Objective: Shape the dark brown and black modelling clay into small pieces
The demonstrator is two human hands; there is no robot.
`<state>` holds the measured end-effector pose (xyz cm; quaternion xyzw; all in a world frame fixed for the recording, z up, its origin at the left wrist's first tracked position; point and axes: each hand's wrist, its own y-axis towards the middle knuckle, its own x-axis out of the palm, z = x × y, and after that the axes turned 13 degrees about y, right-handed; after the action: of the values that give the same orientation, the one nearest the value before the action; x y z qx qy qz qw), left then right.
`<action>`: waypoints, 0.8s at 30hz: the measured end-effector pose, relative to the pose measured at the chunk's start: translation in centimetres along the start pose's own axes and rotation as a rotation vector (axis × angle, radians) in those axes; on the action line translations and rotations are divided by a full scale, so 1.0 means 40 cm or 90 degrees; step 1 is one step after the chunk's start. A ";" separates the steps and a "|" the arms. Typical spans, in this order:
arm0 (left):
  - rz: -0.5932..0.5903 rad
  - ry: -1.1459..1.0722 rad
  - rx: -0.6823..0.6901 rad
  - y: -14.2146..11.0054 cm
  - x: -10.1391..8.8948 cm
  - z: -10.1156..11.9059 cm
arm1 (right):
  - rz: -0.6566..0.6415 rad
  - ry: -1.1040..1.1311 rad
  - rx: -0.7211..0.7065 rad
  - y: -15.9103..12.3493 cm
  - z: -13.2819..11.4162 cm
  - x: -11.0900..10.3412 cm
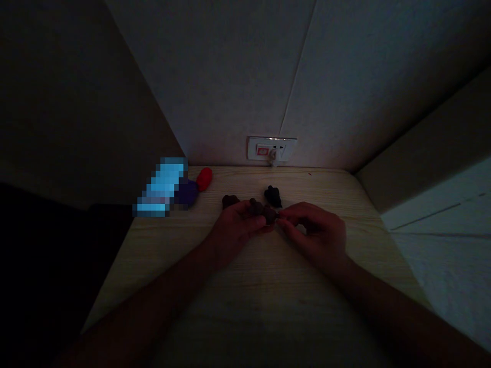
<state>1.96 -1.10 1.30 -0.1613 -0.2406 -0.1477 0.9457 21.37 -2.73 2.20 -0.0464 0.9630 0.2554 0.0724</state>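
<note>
My left hand (232, 232) is closed round a lumpy dark brown clay figure (269, 214) made of several rounded parts, held just above the table. At the figure's right end, the thumb and fingertips of my right hand (320, 230) are pinched together. A tiny dark bit shows at those fingertips, too dim to name. Behind my left hand lies a separate brown clay lump (229, 200), partly covered by the fingers. A black clay lump (272, 196) rests on the table beyond the figure.
Pale wood-grain table (261, 296) under dim light. At its back left are a red lump (204, 179), a purple lump (187, 192) and a bright, pixelated screen-like object (163, 186). A wall socket (272, 149) sits behind the table. A pale panel (433, 168) stands at right.
</note>
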 end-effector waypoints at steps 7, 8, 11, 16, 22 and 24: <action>0.015 0.023 0.024 0.002 0.002 -0.007 | 0.012 -0.013 -0.023 0.003 -0.003 -0.001; 0.018 0.027 0.026 0.002 0.002 -0.008 | 0.011 -0.009 -0.021 0.002 -0.002 -0.001; 0.022 0.030 0.028 0.001 0.002 -0.009 | 0.014 0.002 -0.010 -0.001 0.002 0.002; 0.020 0.028 0.024 0.002 0.004 -0.007 | 0.027 0.012 0.013 -0.005 0.009 0.005; 0.008 0.018 0.032 0.003 0.005 -0.007 | 0.028 0.027 0.031 -0.002 0.010 0.004; 0.009 0.021 0.035 0.002 0.006 -0.007 | 0.029 0.043 0.037 -0.002 0.008 0.005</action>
<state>2.29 -1.17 1.17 -0.1349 -0.2278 -0.1371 0.9545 21.21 -2.65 1.85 -0.0312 0.9727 0.2271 0.0353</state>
